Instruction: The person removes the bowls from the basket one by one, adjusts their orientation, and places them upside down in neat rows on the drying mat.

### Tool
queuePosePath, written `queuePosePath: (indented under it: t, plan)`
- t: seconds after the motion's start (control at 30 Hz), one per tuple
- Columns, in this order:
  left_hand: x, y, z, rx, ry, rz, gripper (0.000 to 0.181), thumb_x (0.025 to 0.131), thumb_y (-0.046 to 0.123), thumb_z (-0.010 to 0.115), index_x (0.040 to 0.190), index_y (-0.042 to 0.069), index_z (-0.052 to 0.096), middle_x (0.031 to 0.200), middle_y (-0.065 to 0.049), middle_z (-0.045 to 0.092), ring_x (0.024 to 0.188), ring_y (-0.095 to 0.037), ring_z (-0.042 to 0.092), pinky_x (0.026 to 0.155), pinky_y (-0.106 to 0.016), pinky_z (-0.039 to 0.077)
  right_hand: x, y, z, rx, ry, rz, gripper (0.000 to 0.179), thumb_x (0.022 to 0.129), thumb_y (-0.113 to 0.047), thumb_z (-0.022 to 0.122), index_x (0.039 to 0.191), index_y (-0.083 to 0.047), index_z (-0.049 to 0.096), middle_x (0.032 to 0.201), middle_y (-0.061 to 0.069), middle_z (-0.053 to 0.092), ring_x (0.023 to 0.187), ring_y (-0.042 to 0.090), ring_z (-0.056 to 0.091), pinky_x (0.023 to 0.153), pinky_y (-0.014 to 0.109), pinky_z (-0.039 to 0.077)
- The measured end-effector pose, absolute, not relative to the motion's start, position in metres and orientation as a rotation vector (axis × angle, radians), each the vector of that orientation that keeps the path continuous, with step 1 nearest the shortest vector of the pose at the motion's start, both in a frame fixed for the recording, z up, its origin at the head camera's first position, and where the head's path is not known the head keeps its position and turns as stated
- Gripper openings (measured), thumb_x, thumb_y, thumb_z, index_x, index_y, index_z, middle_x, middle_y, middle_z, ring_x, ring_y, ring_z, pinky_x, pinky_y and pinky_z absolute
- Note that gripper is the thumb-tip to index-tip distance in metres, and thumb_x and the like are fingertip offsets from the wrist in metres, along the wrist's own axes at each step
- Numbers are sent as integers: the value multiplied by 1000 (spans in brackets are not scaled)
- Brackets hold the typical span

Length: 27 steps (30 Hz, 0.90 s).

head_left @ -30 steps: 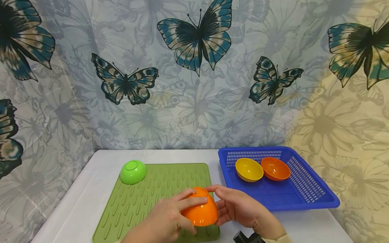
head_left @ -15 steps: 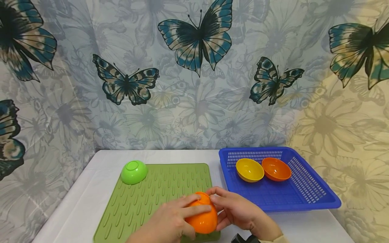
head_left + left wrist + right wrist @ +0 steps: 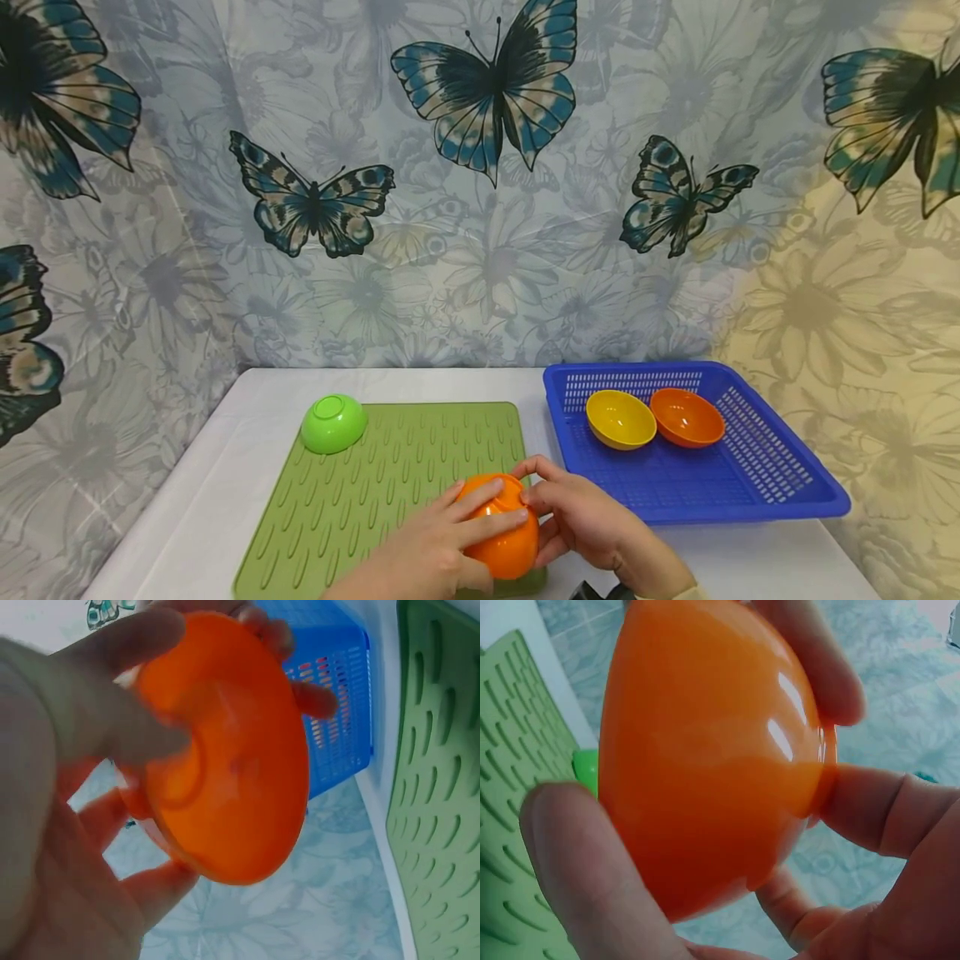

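Both hands are on an orange bowl (image 3: 512, 557) above the front right of the green mat. The left hand (image 3: 438, 546) grips it from the left, its fingers spread over the outside. In the left wrist view, the inside of the bowl (image 3: 247, 780) shows, with a thumb in front of it. The right hand (image 3: 592, 521) holds the other side, curled fingers at the base ring. The right wrist view shows the smooth outer wall of the bowl (image 3: 705, 727) between fingers and thumb. Part of the bowl is hidden by fingers.
The green mat (image 3: 382, 475) lies on a white-covered table (image 3: 450, 383). An upturned green bowl (image 3: 334, 425) sits on its far left corner. To the right, a blue basket (image 3: 750, 492) holds a yellow bowl (image 3: 621, 420) and a dark orange bowl (image 3: 687, 418).
The bowl has dropped slightly toward the front and tilted, its base ring now turned more up and away. The right hand's fingers have closed in around the base. Bowls in the basket stay put.
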<state>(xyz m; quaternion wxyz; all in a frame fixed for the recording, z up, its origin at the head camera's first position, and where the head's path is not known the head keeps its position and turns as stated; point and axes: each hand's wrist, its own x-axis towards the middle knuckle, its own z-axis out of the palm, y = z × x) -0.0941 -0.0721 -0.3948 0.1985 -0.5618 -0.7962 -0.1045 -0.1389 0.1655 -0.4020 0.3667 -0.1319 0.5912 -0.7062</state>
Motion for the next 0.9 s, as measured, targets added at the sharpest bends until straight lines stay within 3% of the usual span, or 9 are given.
queuePosePath:
  t: [0.13,0.23,0.33,0.47,0.7,0.9]
  plan:
    - [-91,-69,-399,-1444,-2381,-487,55,77,26,75,129,32,56,154,-15,5,134,-46,13,84,-57,43,-138,162,-402,-308,1688,-1831,36,92,-21,52,124,-8,40,96,21,62,70,36,66,61,46,54]
    - [-90,-67,-403,-1254,-2494,-675,76,76,29,77,142,34,40,152,-20,-5,131,-50,16,78,-54,48,-137,160,-402,-298,1802,-1834,39,93,-23,53,126,-10,38,96,19,62,68,36,65,62,47,54]
    - [-91,-66,-405,-1074,-2606,-783,82,76,39,76,145,37,32,152,-22,-5,125,-48,31,77,-52,49,-138,157,-402,-307,1881,-1857,40,93,-23,54,127,-10,37,99,19,62,72,35,65,64,47,53]
    - [-92,-65,-406,-887,-2754,-841,86,77,46,73,147,39,24,151,-22,9,118,-41,45,79,-47,50,-138,153,-405,-322,1983,-1872,39,93,-22,55,127,-10,40,104,19,60,80,33,64,66,47,53]
    - [-102,-63,-408,-672,-2790,-865,86,77,41,75,148,33,27,145,-13,32,113,-35,50,84,-49,47,-137,142,-409,-363,2153,-1854,34,95,-23,54,125,-13,43,128,24,46,91,31,61,66,44,54]
    - [-118,-63,-413,-566,-2844,-848,82,76,40,76,145,30,35,144,-16,30,112,-38,50,84,-52,46,-143,133,-413,-430,2278,-1784,54,87,-24,67,135,-18,43,142,22,33,113,42,49,74,43,52]
